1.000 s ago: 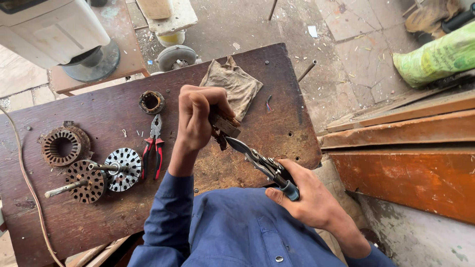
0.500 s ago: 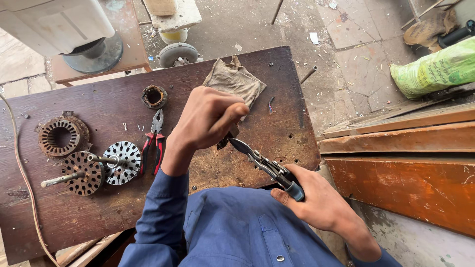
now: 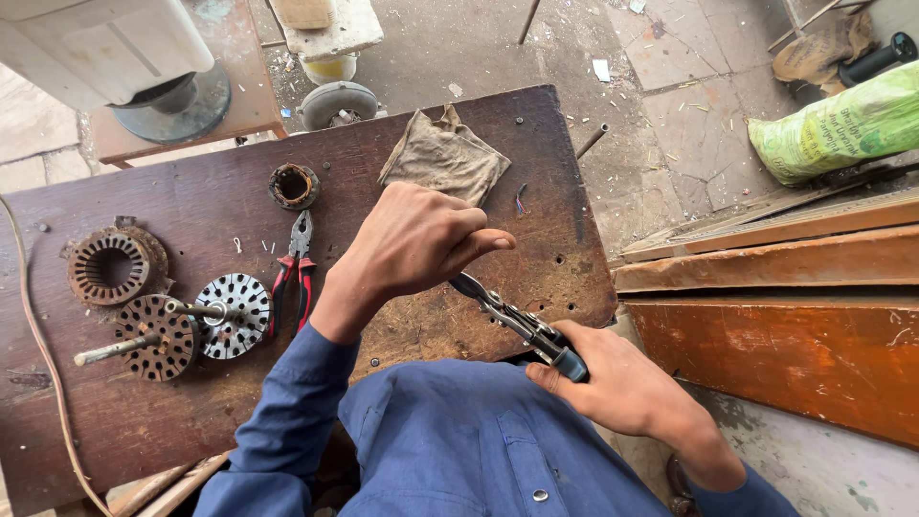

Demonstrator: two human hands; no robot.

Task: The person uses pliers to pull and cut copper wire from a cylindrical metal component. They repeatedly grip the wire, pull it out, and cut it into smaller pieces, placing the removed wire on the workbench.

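Observation:
My right hand (image 3: 627, 388) grips the blue-tipped handles of a long metal hand tool (image 3: 517, 321) that slants up and left over the dark wooden table (image 3: 555, 239). My left hand (image 3: 416, 239) is closed in a fist over the tool's front end, thumb pointing right; whatever it pinches there is hidden. Both arms wear blue sleeves. Left of my left hand lie red-handled pliers (image 3: 295, 268), and behind it lies a crumpled beige rag (image 3: 445, 158).
On the table's left sit a rusty wound stator (image 3: 107, 263), two perforated rotor discs on shafts (image 3: 191, 321) and a small round ring (image 3: 292, 185). Orange wooden planks (image 3: 785, 316) lie to the right, a green sack (image 3: 842, 120) beyond them. A white appliance (image 3: 105, 43) stands at the back left.
My left hand has turned from fingers-down to a fist with the thumb out at the tool's tip. The tool and right hand have dropped slightly toward me.

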